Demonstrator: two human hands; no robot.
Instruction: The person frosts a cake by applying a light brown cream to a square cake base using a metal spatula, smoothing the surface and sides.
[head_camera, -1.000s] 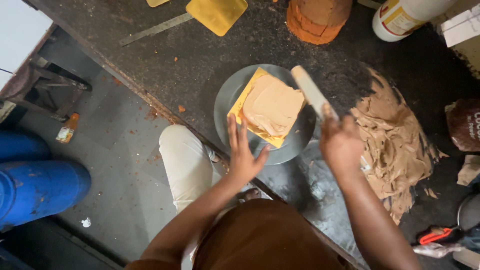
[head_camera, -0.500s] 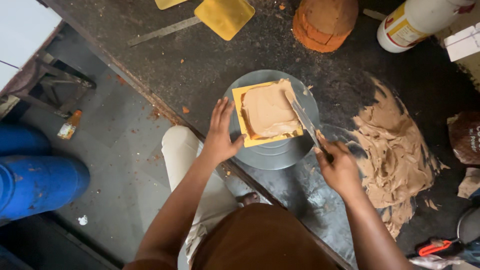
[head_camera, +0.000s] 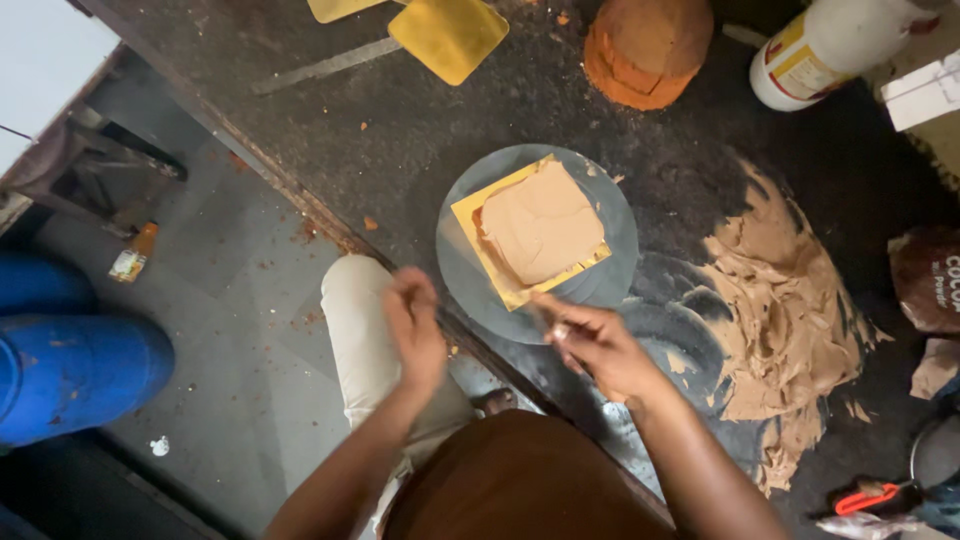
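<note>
Frosting in a tan slab (head_camera: 541, 228) sits on a square yellow board (head_camera: 500, 285), which lies on a round grey turntable (head_camera: 610, 205) near the front edge of the dark surface (head_camera: 400, 130). The right hand (head_camera: 592, 343) is at the turntable's near rim, its grip closed around a small, blurred tool whose kind cannot be told. The left hand (head_camera: 415, 328) hovers just off the surface edge, fingers loosely curled and holding nothing. A broad smear of brown frosting (head_camera: 775, 300) spreads to the right of the turntable.

A risk, as a judgement: the board overhangs toward the near rim, so a push from the right hand could slide it off the turntable, or drag the slab out of square.

Further out, a white cylindrical bottle with a yellow and red label (head_camera: 825, 45) lies at the top right, beside an orange domed cake (head_camera: 650, 45). A dark brown packet (head_camera: 925, 280) sits at the right edge. Another yellow board (head_camera: 448, 35) lies at the top.
</note>
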